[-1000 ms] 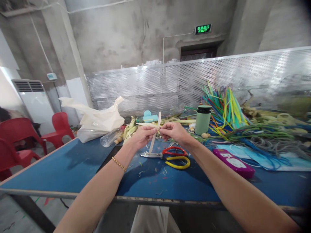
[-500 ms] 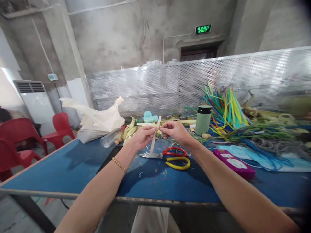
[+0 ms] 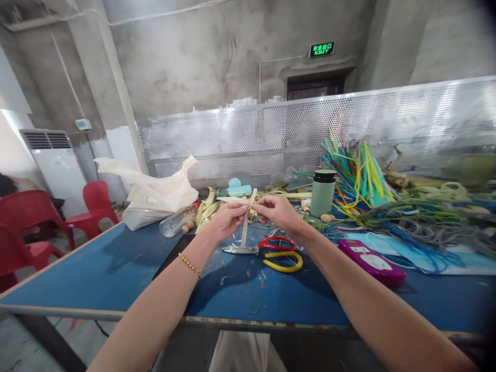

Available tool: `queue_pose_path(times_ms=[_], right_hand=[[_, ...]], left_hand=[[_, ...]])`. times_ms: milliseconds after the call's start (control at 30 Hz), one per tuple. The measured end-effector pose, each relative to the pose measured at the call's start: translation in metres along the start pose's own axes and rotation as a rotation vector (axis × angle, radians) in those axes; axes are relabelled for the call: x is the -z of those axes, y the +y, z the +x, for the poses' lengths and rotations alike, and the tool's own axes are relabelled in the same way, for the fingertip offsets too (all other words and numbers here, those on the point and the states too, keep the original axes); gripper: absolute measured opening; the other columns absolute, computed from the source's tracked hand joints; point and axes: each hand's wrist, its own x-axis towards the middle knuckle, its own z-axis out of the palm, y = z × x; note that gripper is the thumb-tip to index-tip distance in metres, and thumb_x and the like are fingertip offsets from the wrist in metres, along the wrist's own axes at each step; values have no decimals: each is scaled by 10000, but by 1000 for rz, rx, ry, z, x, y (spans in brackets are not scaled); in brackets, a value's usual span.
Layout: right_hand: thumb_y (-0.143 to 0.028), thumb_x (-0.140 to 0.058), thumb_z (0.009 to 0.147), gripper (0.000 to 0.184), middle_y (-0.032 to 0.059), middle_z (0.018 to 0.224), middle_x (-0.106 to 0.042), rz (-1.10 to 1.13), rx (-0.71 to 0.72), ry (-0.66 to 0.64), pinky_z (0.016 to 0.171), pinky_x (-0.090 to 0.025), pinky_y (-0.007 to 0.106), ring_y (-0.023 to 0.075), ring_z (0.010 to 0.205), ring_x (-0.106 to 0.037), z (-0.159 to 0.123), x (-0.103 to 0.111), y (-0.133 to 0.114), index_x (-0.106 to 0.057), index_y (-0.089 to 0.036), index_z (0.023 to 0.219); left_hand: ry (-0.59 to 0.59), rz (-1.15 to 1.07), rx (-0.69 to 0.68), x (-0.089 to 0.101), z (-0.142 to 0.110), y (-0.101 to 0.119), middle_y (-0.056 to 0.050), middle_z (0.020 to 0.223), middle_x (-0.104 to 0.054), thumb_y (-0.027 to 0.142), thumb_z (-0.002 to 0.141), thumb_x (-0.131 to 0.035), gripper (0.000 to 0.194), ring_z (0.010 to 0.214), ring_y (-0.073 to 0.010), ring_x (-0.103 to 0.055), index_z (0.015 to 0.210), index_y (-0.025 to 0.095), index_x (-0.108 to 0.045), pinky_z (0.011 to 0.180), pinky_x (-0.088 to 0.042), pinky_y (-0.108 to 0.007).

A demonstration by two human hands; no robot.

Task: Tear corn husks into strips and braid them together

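Note:
Above the blue table [image 3: 127,281], both hands meet at a cross of pale, flat husk-like strips [image 3: 244,233]. My left hand [image 3: 228,219], below a beaded bracelet, pinches the crossing from the left. Thumb and forefinger of my right hand [image 3: 279,211] are closed on the same crossing from the right. One strip end points up, another hangs toward the table, and a third sticks out to the left. Just under the hands lie scissors [image 3: 253,249] with one red and one yellow handle. The fingers hide how the strips join.
Left stand a plastic bag [image 3: 160,191], a clear bottle [image 3: 174,223] and a dark flat device [image 3: 172,253]. Corn husks [image 3: 206,208] lie behind. Rightward are a green canister [image 3: 323,196], colourful strips [image 3: 362,178], cords [image 3: 422,232] and a purple box [image 3: 370,261].
The upright strip end has dropped slightly and tilts right, and the hanging end has shifted a little. Both hands keep their pinch in nearly the same place.

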Motion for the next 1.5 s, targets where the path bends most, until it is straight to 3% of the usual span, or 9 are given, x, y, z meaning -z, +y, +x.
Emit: queue_pose_path(times_ms=[233,500,700,900,1133,1267,1500], right_hand=[[-436,-625,763,290,-2,499,-564,-163,41,46,434,-381,241,120,427,-512,1,0,3,-606,-155,691],[-390,-588,786,277,14,561,-593,-383,151,148,513,-342,242,118,528,-488,1,-5,5,-635,-151,653],[-409,-588,796,292,21,589,-612,-388,177,88,540,-351,246,129,554,-507,0,0,1,-669,-156,675],[-373,-530,838,314,28,578,-592,-416,176,244,537,-329,255,131,549,-487,1,13,-4,-631,-157,632],[-387,-503,840,420,-4,460,-507,-446,177,6,499,-264,255,101,466,-407,-4,-9,-3,-560,-162,490],[-318,-534,781,330,-13,474,-494,-415,178,-12,505,-260,245,97,492,-404,-4,-16,4,-539,-159,493],[-313,-511,788,345,-12,461,-476,-407,165,-20,503,-253,248,94,480,-389,-5,-17,3,-527,-154,483]], left_hand=[[-10,37,7,-1,-1,0,26,526,-485,201,631,-795,182,464,-34,-386,700,80,-677,436,-274,-188],[40,43,14,-2,-1,-2,35,531,-489,240,600,-827,240,463,-25,-381,716,91,-678,448,-278,-177],[126,92,24,-3,-2,-2,49,449,-422,331,606,-822,313,410,-30,-336,587,109,-602,412,-233,-192],[143,80,18,-7,-4,0,39,471,-455,288,577,-838,281,428,-26,-342,611,92,-638,419,-226,-194],[171,30,-100,-4,1,-2,27,510,-497,266,557,-841,276,455,-33,-371,650,84,-655,432,-234,-194],[132,22,-116,-4,3,-6,15,541,-530,242,523,-854,280,473,-32,-379,654,75,-671,454,-245,-198],[122,25,-121,-5,3,-8,9,557,-535,229,525,-850,275,486,-34,-369,678,68,-688,470,-238,-212]])
